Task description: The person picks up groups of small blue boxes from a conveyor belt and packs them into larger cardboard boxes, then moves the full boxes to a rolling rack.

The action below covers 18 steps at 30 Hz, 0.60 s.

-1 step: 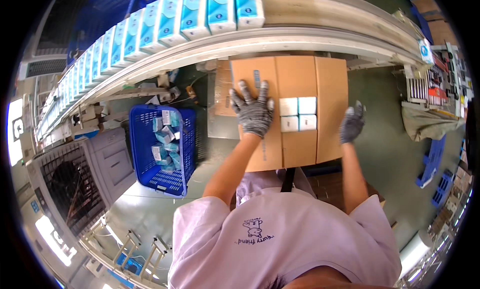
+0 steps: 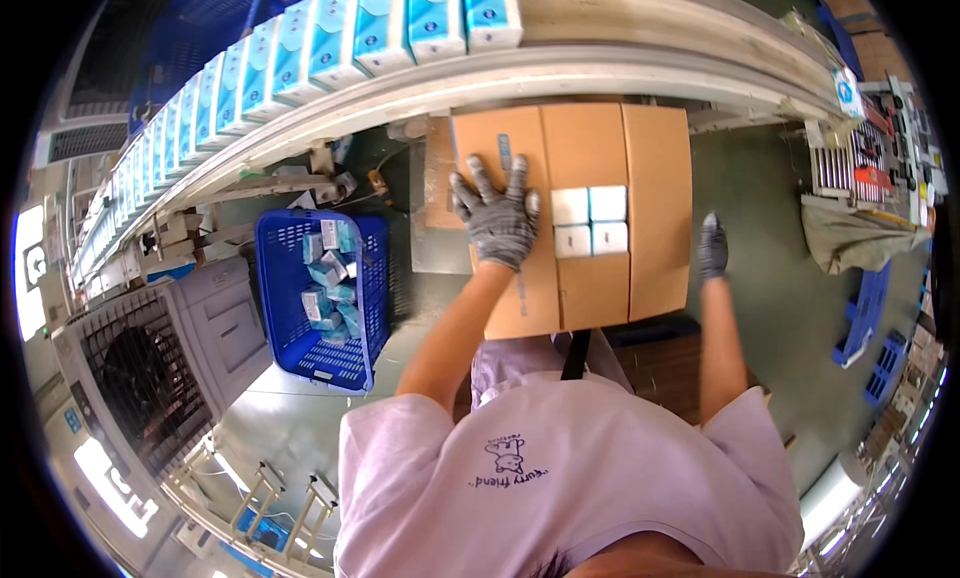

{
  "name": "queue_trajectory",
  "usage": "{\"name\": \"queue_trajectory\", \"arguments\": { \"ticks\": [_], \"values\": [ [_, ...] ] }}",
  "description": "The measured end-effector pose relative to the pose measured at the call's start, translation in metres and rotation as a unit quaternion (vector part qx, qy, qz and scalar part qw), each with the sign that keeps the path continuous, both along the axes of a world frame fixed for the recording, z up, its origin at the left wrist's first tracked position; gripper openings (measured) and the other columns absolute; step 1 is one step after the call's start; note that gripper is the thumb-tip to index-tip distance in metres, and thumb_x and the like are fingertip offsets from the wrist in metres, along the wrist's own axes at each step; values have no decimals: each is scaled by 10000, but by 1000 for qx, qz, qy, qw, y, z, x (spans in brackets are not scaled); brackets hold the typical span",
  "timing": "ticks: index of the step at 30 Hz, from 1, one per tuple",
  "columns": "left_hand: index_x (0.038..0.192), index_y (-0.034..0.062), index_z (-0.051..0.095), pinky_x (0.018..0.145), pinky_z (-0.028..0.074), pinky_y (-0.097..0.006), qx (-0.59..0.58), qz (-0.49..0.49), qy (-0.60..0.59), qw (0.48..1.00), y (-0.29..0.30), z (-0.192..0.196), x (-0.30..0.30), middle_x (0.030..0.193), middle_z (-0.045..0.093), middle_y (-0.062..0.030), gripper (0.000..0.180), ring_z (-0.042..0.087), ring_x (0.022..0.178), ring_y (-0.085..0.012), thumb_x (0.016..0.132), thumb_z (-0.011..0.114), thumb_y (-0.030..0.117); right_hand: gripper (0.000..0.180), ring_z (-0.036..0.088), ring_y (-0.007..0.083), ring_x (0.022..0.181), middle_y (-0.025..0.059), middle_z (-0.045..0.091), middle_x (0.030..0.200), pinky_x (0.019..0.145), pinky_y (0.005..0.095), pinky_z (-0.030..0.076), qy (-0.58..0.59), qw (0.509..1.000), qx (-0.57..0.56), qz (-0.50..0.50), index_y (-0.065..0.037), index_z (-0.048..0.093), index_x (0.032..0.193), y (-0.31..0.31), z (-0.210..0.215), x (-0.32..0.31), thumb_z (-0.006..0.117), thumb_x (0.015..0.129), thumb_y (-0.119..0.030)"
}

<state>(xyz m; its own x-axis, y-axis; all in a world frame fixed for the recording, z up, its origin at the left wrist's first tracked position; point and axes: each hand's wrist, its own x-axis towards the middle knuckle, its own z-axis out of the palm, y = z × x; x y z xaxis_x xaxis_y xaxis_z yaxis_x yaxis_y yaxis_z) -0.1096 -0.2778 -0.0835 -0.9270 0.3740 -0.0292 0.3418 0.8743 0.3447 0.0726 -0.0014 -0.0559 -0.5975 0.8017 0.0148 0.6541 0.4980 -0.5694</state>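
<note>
A brown cardboard box [image 2: 585, 143] is in front of me. Its left and right flaps lie folded over, with shorter flaps between them. Through a gap in the middle show several white packs [image 2: 590, 221] with blue edges. My left hand [image 2: 500, 220], in a grey glove, lies flat on the left flap with fingers spread. Off the box's right edge hovers my right hand [image 2: 712, 248], gloved too, apart from the cardboard. It is seen edge-on with its fingers stretched out and nothing visible in it.
Beyond the box runs a conveyor [image 2: 640, 28], with a row of blue-and-white tissue packs [image 2: 375, 23] on its left part. A blue basket [image 2: 375, 298] of loose packs stands on the floor at left. Blue pallets [image 2: 862, 313] lie at far right.
My right hand has moved right, away from the box's edge, and turned edge-on. My left hand keeps its place on the left flap. The view has shifted slightly.
</note>
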Motion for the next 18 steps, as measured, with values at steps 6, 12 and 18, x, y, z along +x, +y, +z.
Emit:
{"name": "queue_trajectory", "arguments": {
  "ticks": [6, 12, 18],
  "values": [
    [1317, 347, 312, 985, 140, -591, -20, 6, 24, 1000, -2, 5, -1, 1404, 109, -245, 477, 90, 1244, -527, 860, 346, 478, 600, 487, 180, 1014, 83, 539, 1061, 878, 302, 393, 282, 887, -303, 203, 24, 441, 1161, -81, -8, -16, 572, 784, -425],
    [1378, 102, 140, 985, 92, -594, 73, 55, -5, 996, 6, -2, 9, 1381, 6, -322, 1067, 52, 1270, -485, 607, 536, 724, 708, 474, 180, 1052, 83, 495, 1127, 898, 319, 395, 116, 937, -216, 249, -27, 371, 1201, -106, -23, -65, 741, 646, -266],
    [1378, 224, 177, 1010, 57, -563, 20, -207, -56, 976, 41, 27, -11, 1414, 19, -246, 1139, 35, 1293, -440, 461, 646, 711, 558, 512, 219, 1015, 65, 515, 1108, 857, 367, 462, 227, 627, -724, -178, -93, 380, 1206, -231, -65, 22, 674, 733, -84]
  ]
}}
